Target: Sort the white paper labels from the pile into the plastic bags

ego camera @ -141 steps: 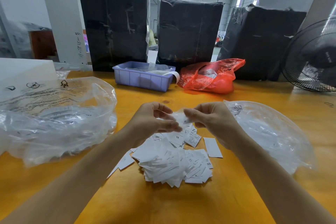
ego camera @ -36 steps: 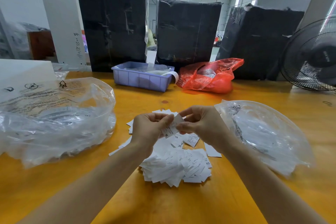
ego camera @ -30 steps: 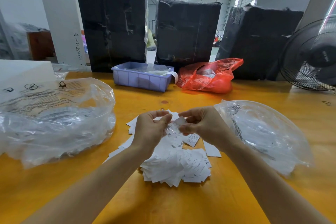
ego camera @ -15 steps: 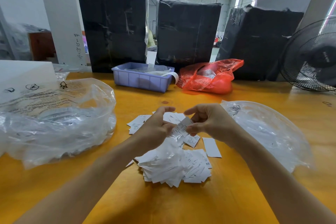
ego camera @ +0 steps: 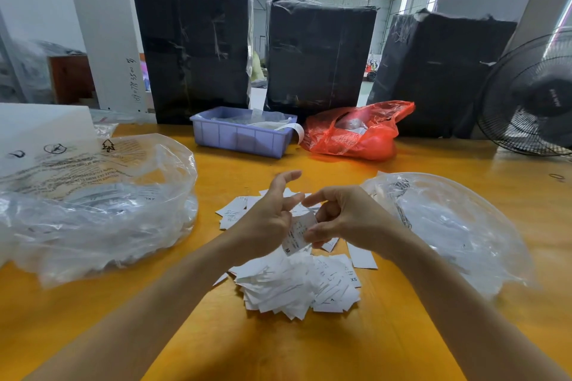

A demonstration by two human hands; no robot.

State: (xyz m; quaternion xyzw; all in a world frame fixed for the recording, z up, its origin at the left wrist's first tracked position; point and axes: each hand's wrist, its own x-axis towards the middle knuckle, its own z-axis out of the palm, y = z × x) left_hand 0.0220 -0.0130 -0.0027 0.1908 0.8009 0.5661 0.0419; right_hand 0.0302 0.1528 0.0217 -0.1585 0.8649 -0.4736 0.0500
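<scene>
I record the yellow table point(ego camera: 433, 164) as the reference surface. At its far edge stand three black-wrapped bales point(ego camera: 198, 49), with a black fan point(ego camera: 532, 96) at the far right. On the table, left of the label pile point(ego camera: 297, 284), lies a large clear plastic bag point(ego camera: 93, 201) with printed text, white labels visible inside it. Right of the pile lies a second clear plastic bag point(ego camera: 448, 226), likewise holding labels. Beyond the pile sit a red plastic bag point(ego camera: 356, 133) and, to its left, a lilac plastic tray point(ego camera: 241, 133). A few loose labels point(ego camera: 232, 213) lie just beyond the pile. Directly above the pile, the right hand point(ego camera: 343, 219) pinches one white label point(ego camera: 295, 235) marked M between thumb and curled fingers. The left hand point(ego camera: 269, 216) touches that label, fingers extended and spread; I cannot tell whether it grips.
</scene>
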